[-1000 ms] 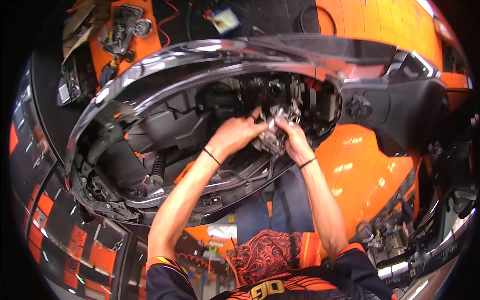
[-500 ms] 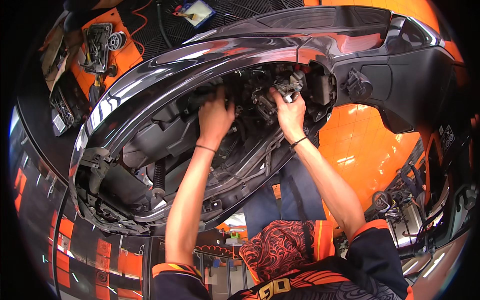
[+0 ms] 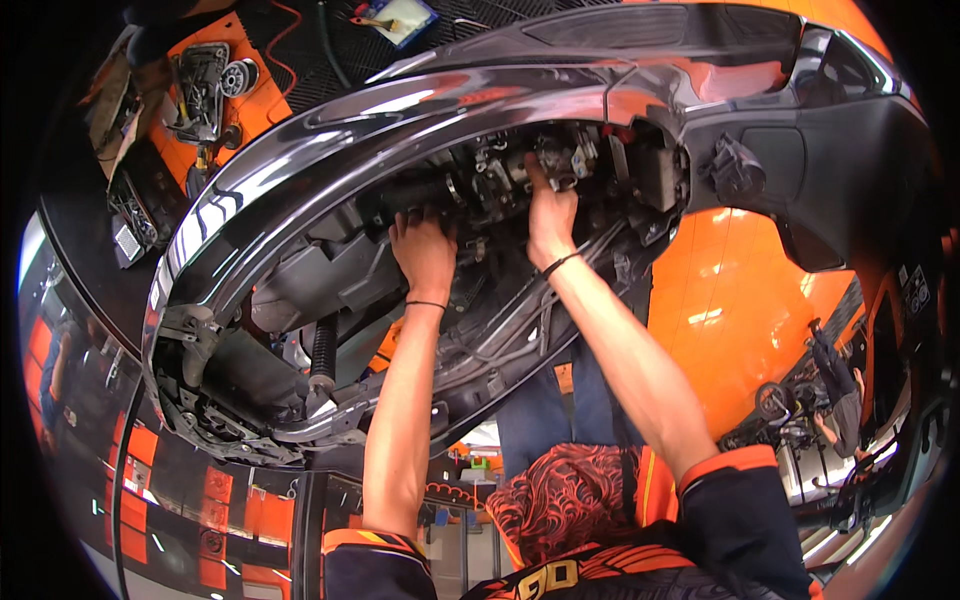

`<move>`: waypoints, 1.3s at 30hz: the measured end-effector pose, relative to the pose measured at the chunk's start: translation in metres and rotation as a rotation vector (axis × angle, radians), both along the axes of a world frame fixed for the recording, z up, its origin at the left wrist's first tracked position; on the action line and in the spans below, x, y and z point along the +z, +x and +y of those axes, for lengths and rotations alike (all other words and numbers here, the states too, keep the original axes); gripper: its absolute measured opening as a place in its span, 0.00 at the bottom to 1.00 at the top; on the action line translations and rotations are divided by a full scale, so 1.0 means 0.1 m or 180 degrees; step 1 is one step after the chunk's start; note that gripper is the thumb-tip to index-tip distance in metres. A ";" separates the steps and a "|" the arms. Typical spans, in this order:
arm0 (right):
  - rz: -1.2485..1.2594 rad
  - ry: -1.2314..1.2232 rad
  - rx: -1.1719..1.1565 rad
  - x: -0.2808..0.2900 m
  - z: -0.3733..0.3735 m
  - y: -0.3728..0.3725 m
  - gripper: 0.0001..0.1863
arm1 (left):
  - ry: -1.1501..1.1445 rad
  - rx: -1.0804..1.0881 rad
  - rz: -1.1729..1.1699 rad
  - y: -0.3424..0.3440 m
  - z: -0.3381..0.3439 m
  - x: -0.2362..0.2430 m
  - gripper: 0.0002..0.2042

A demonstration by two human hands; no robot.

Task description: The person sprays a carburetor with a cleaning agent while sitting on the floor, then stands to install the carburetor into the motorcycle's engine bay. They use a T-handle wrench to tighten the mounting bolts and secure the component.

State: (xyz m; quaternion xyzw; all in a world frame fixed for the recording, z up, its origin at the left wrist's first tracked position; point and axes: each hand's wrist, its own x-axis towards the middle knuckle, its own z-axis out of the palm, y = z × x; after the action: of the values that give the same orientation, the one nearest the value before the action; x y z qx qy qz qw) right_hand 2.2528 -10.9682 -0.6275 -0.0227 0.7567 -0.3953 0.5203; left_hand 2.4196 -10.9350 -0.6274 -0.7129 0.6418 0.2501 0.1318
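A glossy black scooter body [image 3: 270, 150] lies across the view, its inner bay open. My left hand [image 3: 425, 255] reaches into the bay beside a dark tubular part [image 3: 420, 190], fingers curled; what they hold is hidden. My right hand [image 3: 550, 220] grips a silver-and-black metal assembly [image 3: 548, 165] at the back of the bay, thumb along its near side. Dark cables [image 3: 580, 240] run along the near rim, and a black coil shock [image 3: 321, 355] stands at the lower left of the opening.
Tools and metal parts lie on an orange board [image 3: 260, 115] at the upper left. A tray with a brush [image 3: 400, 20] sits on the black mat. Orange flooring [image 3: 715, 310] is at the right, where another person [image 3: 840, 390] appears beside machinery. A reflective dark panel [image 3: 85, 420] borders the left.
The metal assembly has moved up and deeper into the bay with my right hand. My left hand has moved away from it to the left. The whole view has shifted slightly.
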 end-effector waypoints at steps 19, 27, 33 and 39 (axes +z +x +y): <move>-0.1114 -0.0376 -0.0589 -0.42 0.26 0.20 0.21 | 0.0548 -0.0236 0.1670 0.43 -0.30 -0.79 0.36; -0.1268 0.0080 -0.0421 -0.44 0.18 0.10 0.30 | 0.0802 -0.0170 0.1935 0.44 -0.39 -0.57 0.38; -0.1573 0.0081 -0.0334 -0.33 0.13 0.13 0.23 | 0.0891 -0.0113 0.2037 0.49 -0.39 -0.58 0.39; -0.1485 -0.0035 -0.0415 -0.28 0.09 0.21 0.19 | 0.0616 -0.0149 0.2358 0.55 -0.36 -0.65 0.35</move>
State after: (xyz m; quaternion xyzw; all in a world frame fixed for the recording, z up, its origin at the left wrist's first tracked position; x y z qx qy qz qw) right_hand 2.2735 -10.9596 -0.6553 0.1153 0.6137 -0.4268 0.6542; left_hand 2.4743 -10.9713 -0.6928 -0.5436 0.6355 0.5471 -0.0367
